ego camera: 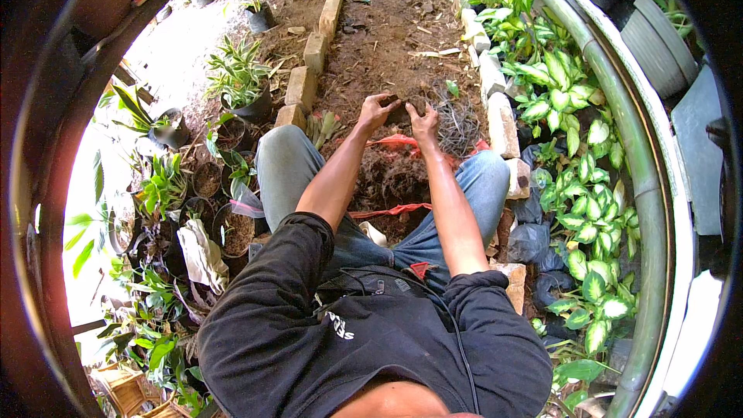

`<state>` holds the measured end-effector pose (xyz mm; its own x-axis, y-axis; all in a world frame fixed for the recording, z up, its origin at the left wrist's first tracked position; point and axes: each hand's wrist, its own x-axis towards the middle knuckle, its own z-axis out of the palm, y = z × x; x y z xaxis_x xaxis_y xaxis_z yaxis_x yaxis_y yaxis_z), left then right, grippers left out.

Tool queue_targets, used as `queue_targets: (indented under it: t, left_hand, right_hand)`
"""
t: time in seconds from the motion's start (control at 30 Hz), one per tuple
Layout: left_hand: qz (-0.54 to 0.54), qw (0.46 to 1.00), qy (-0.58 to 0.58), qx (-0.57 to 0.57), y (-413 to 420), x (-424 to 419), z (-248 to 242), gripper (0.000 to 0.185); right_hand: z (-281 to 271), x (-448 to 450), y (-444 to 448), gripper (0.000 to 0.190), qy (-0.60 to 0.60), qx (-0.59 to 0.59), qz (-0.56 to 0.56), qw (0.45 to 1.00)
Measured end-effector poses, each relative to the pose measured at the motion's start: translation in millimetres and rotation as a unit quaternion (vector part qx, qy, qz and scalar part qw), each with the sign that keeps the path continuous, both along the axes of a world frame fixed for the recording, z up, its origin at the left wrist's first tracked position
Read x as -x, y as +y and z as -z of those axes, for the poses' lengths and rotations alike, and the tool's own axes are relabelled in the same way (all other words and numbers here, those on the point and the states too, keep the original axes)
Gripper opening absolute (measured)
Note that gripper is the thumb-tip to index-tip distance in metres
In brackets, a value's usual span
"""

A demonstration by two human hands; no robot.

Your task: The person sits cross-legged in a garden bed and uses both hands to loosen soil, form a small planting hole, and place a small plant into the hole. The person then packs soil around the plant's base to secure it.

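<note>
Both hands are held close together over the soil path, beyond the knees. My left hand [377, 110] has its thumb and fingers pinched on the edge of a small dark piece [398, 111], which looks like a black plastic bag or soil clump. My right hand [424, 120] touches the other side of it with bent fingers. Nearer the body, between the legs, lies a heap of dark brown fibrous soil [386, 177] in an opened red plastic bag [395, 209]. A tangle of grey wiry strands [458, 122] lies just right of my right hand.
Rows of stone blocks [301, 88] edge the soil path [389, 29]. Potted plants [241, 75] crowd the left side. Variegated leafy plants [560, 81] and a green bamboo pole [644, 180] run along the right. A pale cloth [202, 255] lies over pots at lower left.
</note>
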<state>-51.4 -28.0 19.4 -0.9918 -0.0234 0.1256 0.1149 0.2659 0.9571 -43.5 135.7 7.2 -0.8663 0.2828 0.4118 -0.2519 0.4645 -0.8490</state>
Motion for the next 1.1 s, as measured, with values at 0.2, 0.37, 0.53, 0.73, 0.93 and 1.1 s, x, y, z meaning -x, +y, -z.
queue_targets:
  t: [0.2, 0.37, 0.53, 0.73, 0.93, 1.1]
  left_hand:
    - [0.049, 0.996, -0.051, -0.063, 2.0, 1.0, 6.8, 0.041]
    - [0.023, 0.999, 0.031, -0.006, 8.4, -15.4, -23.1, 0.040]
    - [0.045, 0.993, -0.065, -0.082, 5.0, -17.3, -30.3, 0.041]
    - [-0.040, 0.996, -0.051, -0.059, 0.8, -5.0, -11.4, 0.046]
    - [-0.081, 0.995, -0.010, 0.052, 5.0, 6.0, 9.7, 0.053]
    - [-0.057, 0.995, -0.008, 0.076, 6.5, -2.9, 2.6, 0.050]
  right_hand:
    - [-11.8, -8.6, -0.9, 0.032, 0.034, 0.006, -0.059, 0.998]
    - [-31.8, -14.8, 5.8, 0.034, -0.047, 0.092, -0.085, 0.991]
    - [-28.0, -4.7, 5.9, 0.042, -0.057, 0.171, -0.129, 0.975]
    - [-13.8, -3.5, 4.1, 0.039, -0.084, 0.163, -0.145, 0.972]
    - [-7.6, 2.4, 5.7, 0.049, -0.163, -0.008, -0.047, 0.985]
    - [-18.6, -7.8, 4.0, 0.051, -0.115, -0.032, -0.005, 0.993]
